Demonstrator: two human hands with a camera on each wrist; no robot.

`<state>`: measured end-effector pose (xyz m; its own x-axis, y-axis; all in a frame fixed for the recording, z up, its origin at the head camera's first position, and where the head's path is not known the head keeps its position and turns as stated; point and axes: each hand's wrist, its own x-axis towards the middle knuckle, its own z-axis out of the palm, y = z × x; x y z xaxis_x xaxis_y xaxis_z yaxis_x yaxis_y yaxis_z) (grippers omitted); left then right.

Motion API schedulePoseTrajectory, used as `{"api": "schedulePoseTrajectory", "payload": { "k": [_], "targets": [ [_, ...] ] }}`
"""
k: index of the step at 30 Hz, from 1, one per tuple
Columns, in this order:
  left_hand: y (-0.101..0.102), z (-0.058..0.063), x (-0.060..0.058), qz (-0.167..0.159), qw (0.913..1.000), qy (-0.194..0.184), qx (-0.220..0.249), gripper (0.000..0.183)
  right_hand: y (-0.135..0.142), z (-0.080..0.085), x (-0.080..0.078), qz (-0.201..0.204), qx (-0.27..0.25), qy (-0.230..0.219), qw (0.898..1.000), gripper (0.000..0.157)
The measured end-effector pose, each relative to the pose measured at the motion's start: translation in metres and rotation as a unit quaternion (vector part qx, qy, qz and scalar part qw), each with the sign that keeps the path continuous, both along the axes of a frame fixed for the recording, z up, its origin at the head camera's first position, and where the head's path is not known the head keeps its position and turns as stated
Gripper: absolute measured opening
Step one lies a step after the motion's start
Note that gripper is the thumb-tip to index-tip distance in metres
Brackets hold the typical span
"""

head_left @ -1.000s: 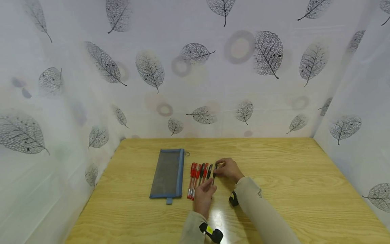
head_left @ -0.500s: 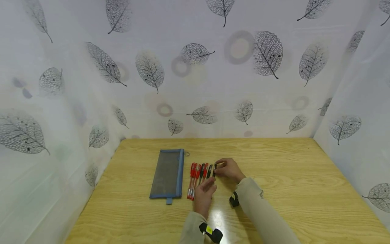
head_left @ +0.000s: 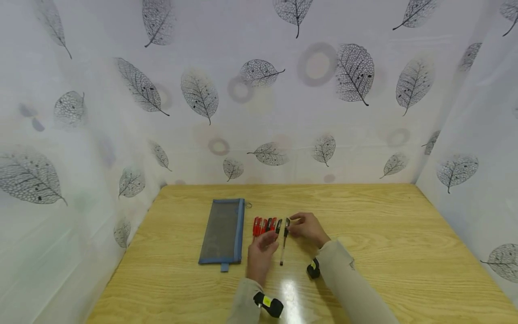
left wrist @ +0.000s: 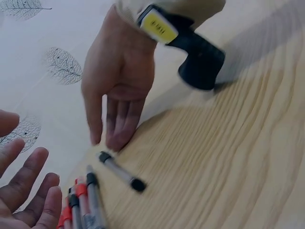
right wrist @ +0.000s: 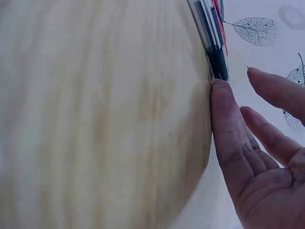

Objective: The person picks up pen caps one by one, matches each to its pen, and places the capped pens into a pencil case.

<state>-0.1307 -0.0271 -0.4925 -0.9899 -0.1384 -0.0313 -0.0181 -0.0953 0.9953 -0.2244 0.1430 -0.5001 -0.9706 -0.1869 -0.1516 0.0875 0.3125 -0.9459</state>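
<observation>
A clear pen with a black cap [head_left: 285, 233] lies at the right end of a row of pens, a little apart from the others. My right hand [head_left: 308, 227] is beside its cap with loosely bent fingers. In the right wrist view a digit of that hand [right wrist: 267, 157] reaches the cap's end, and the other fingers stand spread away. My left hand [head_left: 260, 260] hovers over the lower part of the row, fingers relaxed and holding nothing. Several red-capped pens [head_left: 256, 226] and black-capped pens [head_left: 278, 226] lie side by side there, their lower ends hidden by this hand.
A grey mesh zip pouch [head_left: 221, 231] with blue edging and a small ring lies left of the pens. The wooden table [head_left: 364, 207] meets a white leaf-print curtain [head_left: 299, 171] at the back and sides.
My left hand has moved left and away from the rightmost black pen, whose lower end now shows. My right hand has drawn slightly right, its fingers no longer round the cap.
</observation>
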Motion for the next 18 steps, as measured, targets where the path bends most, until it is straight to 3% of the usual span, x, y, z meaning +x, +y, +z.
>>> {"api": "schedulePoseTrajectory", "payload": {
  "k": [6,11,14,17,18],
  "targets": [
    [-0.024,0.003,-0.007,0.002,0.9981,-0.010,-0.060,0.031,0.003,-0.001,0.007,0.000,-0.029,-0.018,0.999,0.040],
    [-0.049,0.006,-0.013,0.015,0.9888,-0.002,-0.148,0.033,0.004,0.000,0.015,-0.005,-0.046,-0.015,0.999,0.040],
    [-0.062,0.009,-0.018,0.025,0.9721,0.026,-0.232,0.036,0.003,-0.002,0.020,-0.019,-0.071,-0.015,0.997,0.041],
    [-0.075,0.011,-0.025,0.030,0.9416,0.063,-0.329,0.039,0.001,-0.004,0.025,-0.040,-0.101,-0.025,0.994,0.042],
    [-0.079,0.011,-0.028,0.033,0.9271,0.073,-0.366,0.039,0.000,-0.004,0.026,-0.048,-0.111,-0.029,0.992,0.042]
  ]
}}
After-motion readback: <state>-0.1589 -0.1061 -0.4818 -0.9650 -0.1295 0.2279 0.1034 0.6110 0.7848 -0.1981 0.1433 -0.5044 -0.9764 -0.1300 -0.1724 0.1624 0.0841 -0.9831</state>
